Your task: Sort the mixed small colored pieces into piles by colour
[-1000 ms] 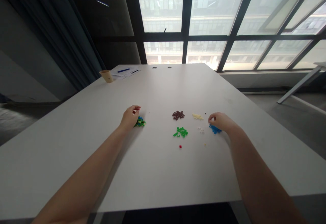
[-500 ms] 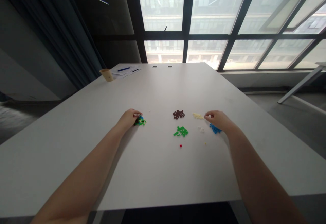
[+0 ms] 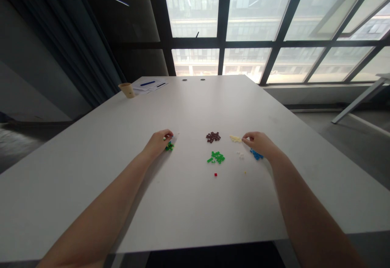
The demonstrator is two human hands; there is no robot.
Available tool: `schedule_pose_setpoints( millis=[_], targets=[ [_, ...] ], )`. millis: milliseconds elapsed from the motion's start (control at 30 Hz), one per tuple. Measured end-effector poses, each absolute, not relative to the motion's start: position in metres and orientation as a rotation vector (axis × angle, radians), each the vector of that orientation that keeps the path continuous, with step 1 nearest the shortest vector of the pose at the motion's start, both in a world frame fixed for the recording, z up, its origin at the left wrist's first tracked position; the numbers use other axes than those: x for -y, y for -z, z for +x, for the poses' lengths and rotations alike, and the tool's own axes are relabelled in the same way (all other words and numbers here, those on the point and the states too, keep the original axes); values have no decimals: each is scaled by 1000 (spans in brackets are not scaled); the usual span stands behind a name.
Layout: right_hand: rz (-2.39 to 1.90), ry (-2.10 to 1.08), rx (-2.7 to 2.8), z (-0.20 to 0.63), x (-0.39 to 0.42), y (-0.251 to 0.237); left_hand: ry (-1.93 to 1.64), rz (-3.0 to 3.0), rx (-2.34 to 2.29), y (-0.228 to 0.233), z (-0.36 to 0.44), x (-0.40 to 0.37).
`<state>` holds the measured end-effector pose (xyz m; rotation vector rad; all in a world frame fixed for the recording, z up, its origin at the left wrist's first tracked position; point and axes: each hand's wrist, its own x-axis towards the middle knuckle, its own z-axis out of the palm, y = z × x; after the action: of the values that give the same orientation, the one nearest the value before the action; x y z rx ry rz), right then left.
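My left hand reaches over a mixed pile of small toy bricks, mostly green where it shows, and partly covers it. Its fingers are pinched together, with a small blue brick just visible at the tips. To the right, my right hand is closed in a pinch at the edge of a pale yellow brick pile; whatever lies between those fingertips is too small to make out. Below that hand is a pile of blue bricks, partly hidden by it.
Between the hands lie dark brown bricks and green bricks. Nearer me are one red brick and a tiny yellow piece. A few white pieces lie near the blue pile. A cup and papers stand far left.
My left hand has moved slightly right across the mixed pile, covering more of its left part. My right hand has shifted a little left, against the pale yellow pile.
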<state>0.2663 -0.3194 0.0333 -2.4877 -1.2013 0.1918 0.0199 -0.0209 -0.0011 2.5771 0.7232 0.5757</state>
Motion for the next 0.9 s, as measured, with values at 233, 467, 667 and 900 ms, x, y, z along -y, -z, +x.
schedule_pose_setpoints(
  millis=[233, 467, 667, 900],
  targets=[
    [-2210, -199, 1323, 231, 301, -37, -775, 2336, -457, -16, 40, 99],
    [-1773, -183, 1603, 191, 281, -24, -1010, 2513, -42, -3, 43, 148],
    [-1702, -105, 1641, 190, 280, -24, -961, 2534, -1, -2, 43, 148],
    [-1617, -45, 1732, 191, 280, -26, -830, 2441, -75, -5, 44, 151]
  ],
)
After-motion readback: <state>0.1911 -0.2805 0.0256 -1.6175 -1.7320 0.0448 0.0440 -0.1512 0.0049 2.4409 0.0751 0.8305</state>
